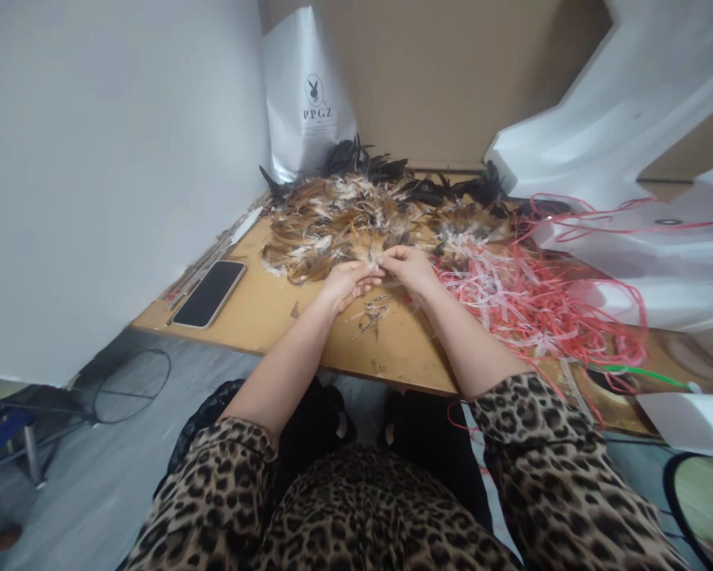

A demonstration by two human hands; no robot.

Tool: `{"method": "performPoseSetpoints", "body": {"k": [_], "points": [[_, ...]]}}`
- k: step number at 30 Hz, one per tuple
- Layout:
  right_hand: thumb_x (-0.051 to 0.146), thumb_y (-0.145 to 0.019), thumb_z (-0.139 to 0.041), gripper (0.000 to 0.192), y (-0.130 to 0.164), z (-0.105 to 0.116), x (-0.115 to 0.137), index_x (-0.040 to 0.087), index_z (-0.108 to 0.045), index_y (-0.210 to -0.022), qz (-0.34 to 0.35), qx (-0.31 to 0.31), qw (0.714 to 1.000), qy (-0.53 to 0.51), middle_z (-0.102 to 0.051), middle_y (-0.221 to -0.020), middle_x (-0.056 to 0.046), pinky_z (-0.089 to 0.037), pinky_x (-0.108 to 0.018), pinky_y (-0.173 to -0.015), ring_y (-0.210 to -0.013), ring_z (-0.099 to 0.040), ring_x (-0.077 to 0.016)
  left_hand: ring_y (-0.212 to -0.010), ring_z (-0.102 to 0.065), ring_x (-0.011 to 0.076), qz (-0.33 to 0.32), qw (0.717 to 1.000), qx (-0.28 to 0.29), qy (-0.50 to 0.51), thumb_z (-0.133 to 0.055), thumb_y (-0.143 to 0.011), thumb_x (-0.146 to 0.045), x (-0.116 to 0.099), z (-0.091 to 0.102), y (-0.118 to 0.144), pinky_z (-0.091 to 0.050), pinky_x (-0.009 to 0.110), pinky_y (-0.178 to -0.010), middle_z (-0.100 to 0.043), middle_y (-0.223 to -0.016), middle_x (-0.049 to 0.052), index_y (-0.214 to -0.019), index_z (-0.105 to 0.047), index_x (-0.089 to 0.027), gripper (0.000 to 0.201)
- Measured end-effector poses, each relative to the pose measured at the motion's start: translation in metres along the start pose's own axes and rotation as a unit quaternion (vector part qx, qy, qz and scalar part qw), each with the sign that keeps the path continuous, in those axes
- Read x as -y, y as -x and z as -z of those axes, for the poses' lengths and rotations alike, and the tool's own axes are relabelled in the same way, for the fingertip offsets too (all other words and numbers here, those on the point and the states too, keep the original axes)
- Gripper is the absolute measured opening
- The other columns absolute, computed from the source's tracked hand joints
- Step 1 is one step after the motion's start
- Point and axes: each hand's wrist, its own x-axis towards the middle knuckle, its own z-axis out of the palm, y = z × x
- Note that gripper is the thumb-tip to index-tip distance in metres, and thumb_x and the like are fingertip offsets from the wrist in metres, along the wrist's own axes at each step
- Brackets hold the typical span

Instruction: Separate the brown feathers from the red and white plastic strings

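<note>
Wispy tan feathers (365, 243) are being pinched by left hand (350, 280) and right hand (410, 268), both grips closed, at fluffy brown feather pile's (317, 220) 6 o'clock. Tangled red-pink strips (511, 297), flat phone (209, 294) are being carried by tabletop (273, 313) at hands' 4, 9 o'clock.

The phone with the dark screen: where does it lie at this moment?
In the head view, the phone lies near the front left corner of the wooden table, left of the feather pile and the left hand.

This looks like a craft workshop, judging by the worktable (266, 305), heaped feathers (323, 214) and tangled strands (528, 301).
</note>
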Motion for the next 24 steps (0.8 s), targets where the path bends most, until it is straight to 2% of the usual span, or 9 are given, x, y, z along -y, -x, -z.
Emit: {"method": "performPoseSetpoints", "body": {"k": [10, 12, 14, 16, 18, 21, 24], "points": [[0.043, -0.058, -0.068, 0.035, 0.001, 0.004, 0.001, 0.013, -0.062, -0.073, -0.007, 0.035, 0.999, -0.006, -0.056, -0.056, 0.002, -0.035, -0.02, -0.05, -0.048, -0.042, -0.0062, -0.051, -0.056, 0.0037, -0.015, 1.0, 0.006, -0.022, -0.07, -0.069, -0.021, 0.003, 0.002, -0.002, -0.041, 0.013, -0.047, -0.064, -0.064, 0.004, -0.07, -0.063, -0.007, 0.015], [0.042, -0.06, -0.066, 0.034, -0.001, 0.012, 0.002, 0.012, -0.064, -0.076, 0.004, 0.056, 0.998, 0.033, -0.059, -0.058, 0.001, -0.036, -0.02, -0.051, -0.05, -0.044, -0.0068, -0.051, -0.057, 0.004, -0.016, 1.0, 0.001, -0.019, -0.07, -0.069, -0.021, 0.003, 0.002, -0.002, -0.04, 0.013, -0.047, -0.064, -0.066, 0.004, -0.072, -0.064, -0.007, 0.016], [0.038, -0.062, -0.064, 0.03, -0.004, 0.022, 0.002, 0.012, -0.066, -0.076, 0.036, 0.079, 0.989, 0.122, -0.061, -0.061, -0.001, -0.037, -0.021, -0.054, -0.053, -0.047, -0.008, -0.054, -0.058, 0.0045, -0.016, 1.0, -0.006, -0.018, -0.071, -0.069, -0.021, 0.002, 0.002, -0.002, -0.041, 0.013, -0.047, -0.065, -0.068, 0.005, -0.074, -0.064, -0.008, 0.016], [0.034, -0.066, -0.061, 0.023, -0.006, 0.032, 0.004, 0.012, -0.067, -0.074, 0.073, 0.105, 0.962, 0.241, -0.064, -0.064, -0.001, -0.038, -0.021, -0.056, -0.056, -0.05, -0.0093, -0.055, -0.058, 0.0045, -0.013, 1.0, -0.018, -0.019, -0.071, -0.069, -0.022, 0.001, 0.002, -0.003, -0.041, 0.013, -0.048, -0.066, -0.069, 0.005, -0.074, -0.064, -0.008, 0.017], [0.029, -0.069, -0.057, 0.019, -0.006, 0.037, 0.007, 0.014, -0.069, -0.072, 0.095, 0.126, 0.919, 0.361, -0.066, -0.067, -0.002, -0.039, -0.021, -0.06, -0.059, -0.054, -0.0107, -0.054, -0.057, 0.0041, -0.012, 0.999, -0.033, -0.018, -0.071, -0.069, -0.022, 0.0, 0.002, -0.003, -0.041, 0.012, -0.048, -0.066, -0.069, 0.006, -0.074, -0.064, -0.008, 0.016], [0.024, -0.071, -0.053, 0.02, -0.001, 0.036, 0.014, 0.017, -0.071, -0.076, 0.101, 0.138, 0.835, 0.524, -0.069, -0.075, -0.006, -0.04, -0.023, -0.065, -0.068, -0.059, -0.015, -0.053, -0.057, 0.0037, -0.015, 0.999, -0.05, -0.005, -0.07, -0.069, -0.021, -0.001, 0.001, -0.003, -0.04, 0.012, -0.047, -0.066, -0.069, 0.005, -0.075, -0.064, -0.008, 0.015], [0.021, -0.074, -0.049, 0.024, 0.005, 0.029, 0.018, 0.016, -0.071, -0.082, 0.101, 0.141, 0.755, 0.633, -0.07, -0.085, -0.012, -0.043, -0.027, -0.068, -0.078, -0.063, -0.0212, -0.053, -0.056, 0.0037, -0.018, 0.998, -0.058, 0.004, -0.07, -0.069, -0.02, -0.002, 0.001, -0.003, -0.039, 0.012, -0.046, -0.066, -0.068, 0.005, -0.074, -0.064, -0.008, 0.014]]}}
